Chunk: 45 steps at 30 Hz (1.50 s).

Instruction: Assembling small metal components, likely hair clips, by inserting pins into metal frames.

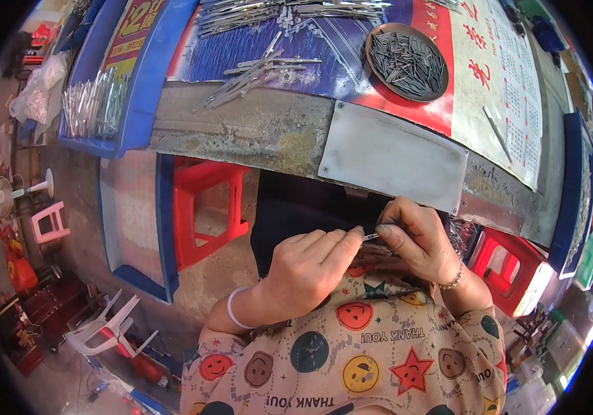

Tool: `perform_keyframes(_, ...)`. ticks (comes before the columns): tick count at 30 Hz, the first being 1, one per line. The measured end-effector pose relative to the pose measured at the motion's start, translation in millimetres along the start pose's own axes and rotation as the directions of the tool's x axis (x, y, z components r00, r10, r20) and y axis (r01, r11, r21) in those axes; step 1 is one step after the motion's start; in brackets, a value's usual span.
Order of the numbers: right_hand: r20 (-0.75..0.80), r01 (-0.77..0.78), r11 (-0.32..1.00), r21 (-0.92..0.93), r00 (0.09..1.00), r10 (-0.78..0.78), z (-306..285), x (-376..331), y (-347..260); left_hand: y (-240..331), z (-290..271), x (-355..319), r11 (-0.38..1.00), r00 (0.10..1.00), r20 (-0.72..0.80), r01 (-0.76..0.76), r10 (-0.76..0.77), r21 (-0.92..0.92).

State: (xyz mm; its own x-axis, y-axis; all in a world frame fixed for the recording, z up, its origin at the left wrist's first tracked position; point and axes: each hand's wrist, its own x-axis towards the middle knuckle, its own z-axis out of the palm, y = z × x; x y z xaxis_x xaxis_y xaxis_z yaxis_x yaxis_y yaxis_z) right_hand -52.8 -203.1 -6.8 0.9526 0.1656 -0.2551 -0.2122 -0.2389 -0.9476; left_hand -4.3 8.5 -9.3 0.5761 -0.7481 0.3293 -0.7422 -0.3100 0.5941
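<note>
In front of my body, just below the table's edge, my two hands meet at a slim silvery metal piece (370,236). My left hand (310,266) is closed round it, and most of its length is hidden in the fingers. My right hand (417,238) pinches close to the end that shows, thumb and forefinger together; whether a second small part is in that pinch is hidden. On the table ahead lies a loose pile of long silvery metal pieces (262,72). A round brown bowl (372,66) holds many small dark metal pieces (407,63).
A bare metal plate (393,155) is screwed to the table's front edge (241,128). One thin metal piece (497,135) lies on the calendar sheet. At the left stands a blue tray (134,104) with upright metal strips. Red stools (179,214) stand below.
</note>
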Motion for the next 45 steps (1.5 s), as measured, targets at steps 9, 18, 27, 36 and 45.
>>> perform_keyframes(9, -0.033, 0.009, 1.000, 0.012, 0.999, -0.009, 1.5, -0.1, 6.4, 1.2, 2.2, 0.5, 0.999, 1.000, 0.017, 0.007, -0.007, 0.031)
perform_keyframes(18, -0.027, -0.007, 0.995, 0.102, 1.000, 0.010, -0.7, 0.2, 10.8, 3.8, 1.8, 5.6, 0.998, 0.999, 0.044, -0.003, 0.000, 0.070)
perform_keyframes(27, -0.118, -0.017, 0.896, 0.444, 0.990, 0.078, -18.1, -7.8, 9.9, 11.7, -8.7, 37.0, 0.983, 0.997, 0.075, -0.027, 0.014, 0.180)
perform_keyframes(36, -0.570, 0.340, 0.937, -0.084, 0.755, -0.325, -52.3, -33.8, 34.4, 6.2, -23.5, 119.6, 0.968, 0.991, -0.032, -0.122, 0.132, 0.220)
perform_keyframes(45, -0.506, 0.450, 0.817, -0.361, 0.641, -0.577, -59.3, -24.1, 51.7, -77.2, 24.0, 314.1, 0.940, 0.956, -0.093, -0.251, 0.278, 0.232)
